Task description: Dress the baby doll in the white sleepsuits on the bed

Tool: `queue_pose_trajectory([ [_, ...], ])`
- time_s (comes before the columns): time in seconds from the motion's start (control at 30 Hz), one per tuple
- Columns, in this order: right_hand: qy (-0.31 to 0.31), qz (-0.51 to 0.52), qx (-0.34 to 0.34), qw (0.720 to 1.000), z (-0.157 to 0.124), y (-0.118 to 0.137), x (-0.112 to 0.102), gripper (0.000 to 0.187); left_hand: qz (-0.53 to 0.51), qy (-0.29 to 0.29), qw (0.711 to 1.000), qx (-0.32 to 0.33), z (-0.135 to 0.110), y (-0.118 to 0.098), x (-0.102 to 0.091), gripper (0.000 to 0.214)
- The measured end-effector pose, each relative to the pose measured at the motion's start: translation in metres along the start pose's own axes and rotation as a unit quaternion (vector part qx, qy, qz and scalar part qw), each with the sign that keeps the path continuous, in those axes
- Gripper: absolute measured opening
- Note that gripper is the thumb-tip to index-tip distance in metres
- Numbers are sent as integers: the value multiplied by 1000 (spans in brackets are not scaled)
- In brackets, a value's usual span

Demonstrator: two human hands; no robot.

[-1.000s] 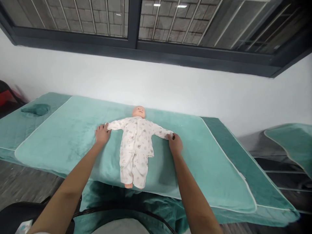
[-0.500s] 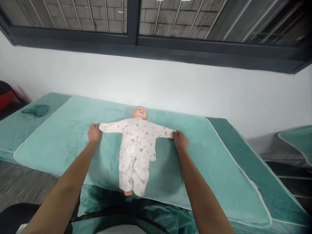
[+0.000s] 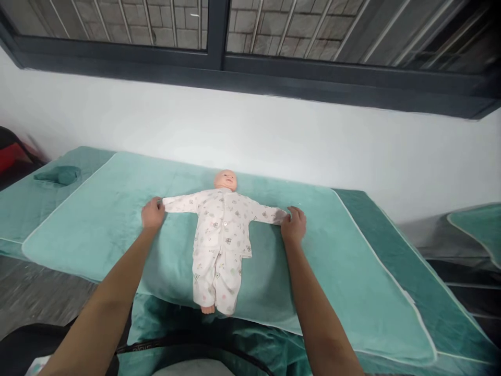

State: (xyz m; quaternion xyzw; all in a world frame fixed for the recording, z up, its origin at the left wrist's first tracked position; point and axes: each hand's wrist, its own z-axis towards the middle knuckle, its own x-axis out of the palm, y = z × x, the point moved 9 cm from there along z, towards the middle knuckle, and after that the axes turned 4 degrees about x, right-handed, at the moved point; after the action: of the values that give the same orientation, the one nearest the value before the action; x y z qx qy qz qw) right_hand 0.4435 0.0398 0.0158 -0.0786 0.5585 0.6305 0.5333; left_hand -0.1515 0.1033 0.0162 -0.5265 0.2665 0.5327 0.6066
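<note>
A baby doll (image 3: 219, 235) in white patterned pyjamas lies on its back on a light teal blanket (image 3: 97, 230), head toward the wall, arms spread out to the sides. My left hand (image 3: 152, 214) is closed on the end of the doll's left-side sleeve. At the other sleeve end, my right hand (image 3: 293, 225) grips the cuff with curled fingers. One bare foot of the doll sticks out at the blanket's near edge.
The blanket covers a table draped in darker teal cloth (image 3: 410, 261) against a white wall under a barred window. A rolled teal cloth (image 3: 58, 174) lies at the far left. Another teal-covered surface (image 3: 477, 230) stands at the right.
Both hands have pulled the sleeves outward, so the doll's arms are stretched wider than a second ago. The camera view shifted slightly.
</note>
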Motion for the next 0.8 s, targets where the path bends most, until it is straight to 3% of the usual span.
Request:
queue_pose_trajectory([
  [0.13,70,33,-28,997,-9,13,10,29,31,6,999,5,0,-4,-2,34],
  [0.27,22,53,18,998,-31,5,-11,37,14,-7,1000,12,-6,-9,-12,34],
  [0.33,1,78,14,997,-58,7,-25,39,-9,-17,1000,17,-14,-12,-19,36],
  [0.43,9,155,2,988,-124,18,-40,35,-55,-31,997,50,-42,-21,-30,36],
  [0.5,56,205,30,977,-180,26,-40,30,-103,-39,992,68,-74,-28,-37,35],
  [0.6,136,278,64,949,-267,49,-36,21,-219,-22,974,46,-142,-33,-41,30],
  [0.7,185,315,56,929,-329,76,-39,25,-305,99,945,59,-221,-52,-29,23],
  [0.8,190,276,4,942,-352,98,-47,38,-336,230,907,106,-291,-79,-16,24],
])
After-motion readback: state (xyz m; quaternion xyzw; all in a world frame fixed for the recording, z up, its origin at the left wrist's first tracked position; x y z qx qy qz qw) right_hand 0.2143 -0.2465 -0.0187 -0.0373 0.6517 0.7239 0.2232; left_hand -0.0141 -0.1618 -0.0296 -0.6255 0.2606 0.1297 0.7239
